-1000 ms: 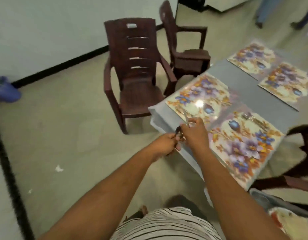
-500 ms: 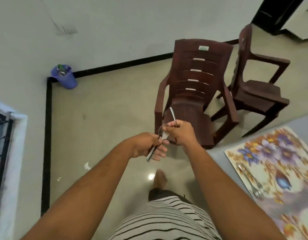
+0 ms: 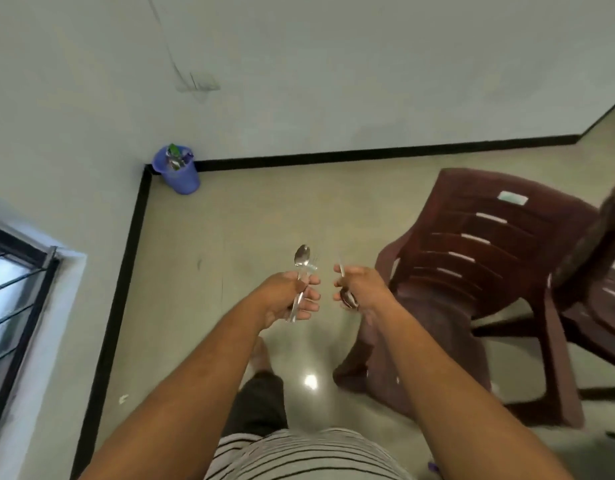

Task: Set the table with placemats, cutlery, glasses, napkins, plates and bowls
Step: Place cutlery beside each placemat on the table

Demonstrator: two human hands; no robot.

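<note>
Over floor (image 3: pixel 264 220), cutlery (image 3: pixel 302 268) (upright) within left grip (image 3: pixel 292 299)

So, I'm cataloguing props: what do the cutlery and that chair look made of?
The spoon and fork in the left hand look like polished metal, probably steel: silvery with bright glints. The chair looks like moulded brown plastic: one-piece slatted back, dull sheen.

Left hand (image 3: pixel 288 295) grips a spoon (image 3: pixel 302 257) and fork (image 3: pixel 312 265); right hand (image 3: pixel 362 289) holds another spoon (image 3: pixel 348 298).
</note>
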